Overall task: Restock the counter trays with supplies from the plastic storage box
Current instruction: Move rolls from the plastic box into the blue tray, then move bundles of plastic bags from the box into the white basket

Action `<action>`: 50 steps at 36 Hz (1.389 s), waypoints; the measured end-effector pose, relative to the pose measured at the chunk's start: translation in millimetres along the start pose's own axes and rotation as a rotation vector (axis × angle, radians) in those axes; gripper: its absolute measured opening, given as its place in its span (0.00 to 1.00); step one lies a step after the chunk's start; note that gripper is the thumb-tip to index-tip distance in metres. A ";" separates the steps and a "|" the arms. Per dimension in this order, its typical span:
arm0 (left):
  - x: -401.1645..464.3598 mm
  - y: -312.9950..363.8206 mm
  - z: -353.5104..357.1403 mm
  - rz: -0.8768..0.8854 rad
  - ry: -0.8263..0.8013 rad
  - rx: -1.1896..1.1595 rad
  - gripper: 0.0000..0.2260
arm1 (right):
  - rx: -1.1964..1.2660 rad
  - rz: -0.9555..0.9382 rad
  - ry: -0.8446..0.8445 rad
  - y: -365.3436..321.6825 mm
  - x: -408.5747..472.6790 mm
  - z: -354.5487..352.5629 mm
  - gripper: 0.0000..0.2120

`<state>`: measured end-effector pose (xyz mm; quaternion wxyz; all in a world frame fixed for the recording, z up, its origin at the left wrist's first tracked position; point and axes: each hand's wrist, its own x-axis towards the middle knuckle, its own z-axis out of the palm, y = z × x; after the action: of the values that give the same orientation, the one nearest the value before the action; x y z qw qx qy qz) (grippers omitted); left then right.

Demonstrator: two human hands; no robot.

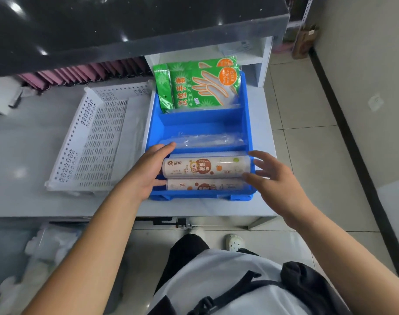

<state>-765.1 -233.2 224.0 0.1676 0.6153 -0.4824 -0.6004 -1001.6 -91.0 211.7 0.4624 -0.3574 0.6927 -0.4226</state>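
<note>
you look to be seating the top cling-film roll [205, 167] in the blue bin's [153, 123] 6 o'clock compartment: left hand [148, 171] flat-fingered against its 9 o'clock end, right hand [273, 178] spread, empty, just off its 3 o'clock end. next, it likely wants both ends nudged level. white table [34, 155] beneath, perforated basket [98, 142] at the bin's 9 o'clock, tiled floor [307, 137] at 3 o'clock.

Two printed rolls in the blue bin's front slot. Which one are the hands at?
The farther roll, label fully showing: the left hand and right hand sit at its two ends. The nearer roll lies lower, only partly showing.
</note>
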 end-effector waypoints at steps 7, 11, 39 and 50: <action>-3.7 -0.1 -2.5 0.014 -0.056 0.035 0.09 | -0.368 -0.080 0.028 2.1 -5.7 3.6 0.31; -13.6 -7.3 -6.3 0.070 -0.016 0.036 0.24 | -0.576 -0.099 -0.008 -3.4 -13.9 9.2 0.31; -317.4 -378.9 -246.5 -0.069 0.670 0.169 0.35 | -0.894 -0.494 -0.755 -27.1 -218.9 411.1 0.31; -337.2 -439.9 -287.8 -0.279 0.703 -0.056 0.36 | -1.031 -0.533 -0.936 -34.1 -228.3 504.8 0.28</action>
<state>-270.4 137.9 137.2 0.2564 0.8389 -0.2902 -0.3826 -449.8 -30.6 211.6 0.3645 -0.8274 0.4237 0.0546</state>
